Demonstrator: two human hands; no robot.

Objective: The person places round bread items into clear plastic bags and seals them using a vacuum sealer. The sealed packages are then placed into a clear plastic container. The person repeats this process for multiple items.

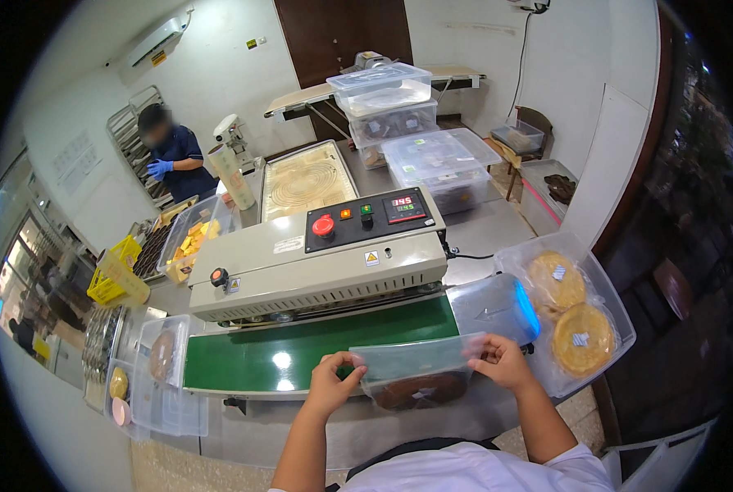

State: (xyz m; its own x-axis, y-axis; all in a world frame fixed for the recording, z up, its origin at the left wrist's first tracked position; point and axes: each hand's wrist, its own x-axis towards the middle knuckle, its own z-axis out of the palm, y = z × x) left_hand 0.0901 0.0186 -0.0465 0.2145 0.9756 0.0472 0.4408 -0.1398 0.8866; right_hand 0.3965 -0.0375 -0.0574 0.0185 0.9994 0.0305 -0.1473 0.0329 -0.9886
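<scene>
A clear plastic bag (412,357) is stretched between my two hands at the front edge of a green conveyor belt (334,330). Inside its lower part sits a dark brown, round, flat baked item (422,392) with a small white label. My left hand (332,384) pinches the bag's upper left corner between thumb and fingers. At the upper right corner, my right hand (502,361) grips the film the same way. Behind the belt stands the beige body of a band sealer (276,283), with a red knob and a lit display.
Right of the sealer, a clear bin (616,316) holds bagged yellow round flatbreads (581,338). Stacked plastic boxes (440,153) and a patterned tray (309,176) stand behind. At left lie a clear bin (143,402) and yellow crate (104,283). A person in blue gloves (160,170) stands beyond.
</scene>
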